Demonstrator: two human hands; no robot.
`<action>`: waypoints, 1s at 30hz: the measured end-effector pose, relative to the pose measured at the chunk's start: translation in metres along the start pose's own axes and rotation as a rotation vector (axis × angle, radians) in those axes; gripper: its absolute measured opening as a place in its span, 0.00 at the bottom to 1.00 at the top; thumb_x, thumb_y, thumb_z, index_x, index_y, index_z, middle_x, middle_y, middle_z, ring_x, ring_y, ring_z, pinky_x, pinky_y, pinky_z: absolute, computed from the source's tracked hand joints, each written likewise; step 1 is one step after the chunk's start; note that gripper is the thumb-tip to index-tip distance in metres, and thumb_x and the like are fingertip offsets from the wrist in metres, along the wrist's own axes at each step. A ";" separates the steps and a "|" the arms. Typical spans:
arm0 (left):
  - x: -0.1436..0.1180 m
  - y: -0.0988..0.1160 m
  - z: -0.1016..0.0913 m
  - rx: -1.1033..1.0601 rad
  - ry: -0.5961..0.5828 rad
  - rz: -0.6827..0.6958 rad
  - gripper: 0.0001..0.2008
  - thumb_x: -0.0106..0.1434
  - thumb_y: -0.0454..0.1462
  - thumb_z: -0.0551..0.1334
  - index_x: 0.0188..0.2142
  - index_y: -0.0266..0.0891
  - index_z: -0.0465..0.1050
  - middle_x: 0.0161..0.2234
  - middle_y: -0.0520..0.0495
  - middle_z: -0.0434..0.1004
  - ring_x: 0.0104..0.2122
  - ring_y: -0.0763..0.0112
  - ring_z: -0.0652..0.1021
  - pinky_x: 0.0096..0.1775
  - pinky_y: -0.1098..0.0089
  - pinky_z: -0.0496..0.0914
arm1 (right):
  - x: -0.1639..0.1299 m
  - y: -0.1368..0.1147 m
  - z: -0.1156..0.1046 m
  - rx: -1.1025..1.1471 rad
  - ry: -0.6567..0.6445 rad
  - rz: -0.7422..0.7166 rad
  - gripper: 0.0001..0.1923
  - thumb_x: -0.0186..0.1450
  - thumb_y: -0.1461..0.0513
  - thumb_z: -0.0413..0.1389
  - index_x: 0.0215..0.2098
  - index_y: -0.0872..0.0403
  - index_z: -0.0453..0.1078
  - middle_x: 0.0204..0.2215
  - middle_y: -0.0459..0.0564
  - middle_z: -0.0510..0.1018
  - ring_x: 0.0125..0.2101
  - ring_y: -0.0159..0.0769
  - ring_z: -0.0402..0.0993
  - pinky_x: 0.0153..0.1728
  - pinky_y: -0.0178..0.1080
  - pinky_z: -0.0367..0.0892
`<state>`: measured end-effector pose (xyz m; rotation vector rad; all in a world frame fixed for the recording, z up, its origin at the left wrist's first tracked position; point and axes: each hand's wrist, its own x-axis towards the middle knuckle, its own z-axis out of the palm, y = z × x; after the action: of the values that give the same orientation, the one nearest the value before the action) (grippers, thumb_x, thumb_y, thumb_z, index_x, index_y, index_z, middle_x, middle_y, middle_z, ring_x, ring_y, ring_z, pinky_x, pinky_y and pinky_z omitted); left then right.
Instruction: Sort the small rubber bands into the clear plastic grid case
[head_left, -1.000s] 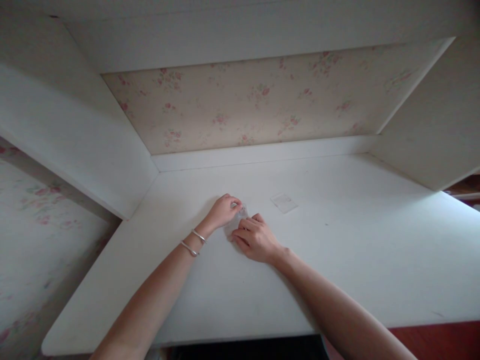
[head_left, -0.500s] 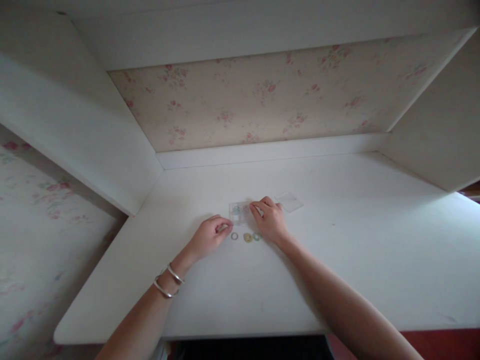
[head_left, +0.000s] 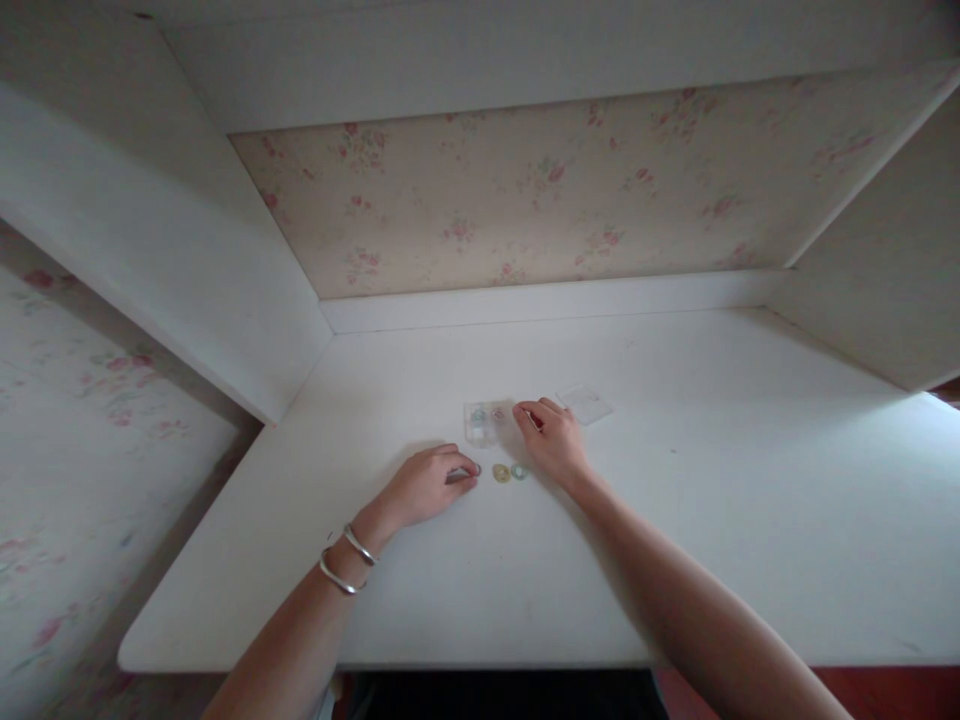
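Note:
A small clear plastic box (head_left: 480,438) with compartments lies open on the white desk, a greenish ring (head_left: 478,415) and a pinkish ring (head_left: 498,414) inside it. My right hand (head_left: 553,438) rests at the box's right side, thumb and forefinger closed on its edge; the fingertips partly hide that edge. In front of the box, my left hand (head_left: 431,482) pinches a small ring (head_left: 478,469) at the desk surface, mostly covered by the fingers. Just right of it lie a yellowish ring (head_left: 501,473) and a pale green ring (head_left: 519,471), side by side.
A flat clear lid (head_left: 585,403) lies behind my right hand. The white desk (head_left: 720,530) has a raised back strip (head_left: 555,302) and side panels left and right. Flowered wallpaper covers the wall behind. Two silver bangles (head_left: 343,572) circle my left wrist.
My left hand has moved from the box's front left corner down to the ring and closed on it. My right hand has shifted slightly right, uncovering the pinkish ring inside the box.

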<state>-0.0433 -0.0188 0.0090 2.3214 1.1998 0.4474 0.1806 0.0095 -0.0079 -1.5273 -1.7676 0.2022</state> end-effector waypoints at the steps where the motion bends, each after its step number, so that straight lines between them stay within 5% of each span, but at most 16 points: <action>1: 0.000 0.000 0.000 0.017 -0.002 -0.002 0.09 0.62 0.40 0.58 0.37 0.44 0.77 0.35 0.49 0.76 0.35 0.69 0.75 0.38 0.71 0.67 | -0.001 0.000 -0.001 0.009 -0.008 0.004 0.15 0.67 0.57 0.48 0.34 0.52 0.75 0.27 0.47 0.76 0.28 0.32 0.69 0.36 0.37 0.57; 7: 0.002 0.003 0.000 0.018 -0.006 -0.013 0.10 0.63 0.40 0.57 0.33 0.42 0.76 0.33 0.49 0.76 0.33 0.70 0.75 0.36 0.71 0.66 | -0.006 -0.007 -0.001 0.046 -0.040 -0.041 0.15 0.67 0.57 0.48 0.36 0.51 0.75 0.29 0.47 0.77 0.29 0.32 0.69 0.34 0.35 0.58; 16: 0.008 -0.014 -0.008 -0.523 -0.013 -0.266 0.15 0.60 0.45 0.60 0.37 0.34 0.73 0.35 0.45 0.78 0.34 0.69 0.76 0.38 0.69 0.68 | -0.022 -0.022 -0.009 -0.025 -0.167 -0.332 0.13 0.67 0.59 0.49 0.33 0.52 0.75 0.25 0.47 0.74 0.29 0.30 0.67 0.35 0.37 0.52; 21: 0.020 -0.007 -0.017 -0.479 0.095 -0.282 0.19 0.60 0.48 0.59 0.39 0.35 0.74 0.36 0.44 0.79 0.37 0.65 0.77 0.40 0.67 0.69 | -0.031 -0.037 -0.008 -0.103 -0.305 -0.522 0.12 0.65 0.60 0.51 0.29 0.52 0.74 0.26 0.47 0.72 0.31 0.31 0.64 0.36 0.38 0.49; 30: 0.075 0.014 -0.015 -0.296 0.163 -0.110 0.14 0.60 0.43 0.59 0.39 0.37 0.76 0.39 0.43 0.79 0.39 0.65 0.77 0.44 0.67 0.70 | -0.032 -0.043 -0.001 -0.207 -0.372 -0.523 0.13 0.66 0.60 0.49 0.28 0.54 0.72 0.29 0.49 0.72 0.34 0.34 0.63 0.35 0.40 0.48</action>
<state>0.0013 0.0404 0.0339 1.9887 1.2357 0.7334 0.1475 -0.0312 0.0038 -1.1554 -2.4857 0.0406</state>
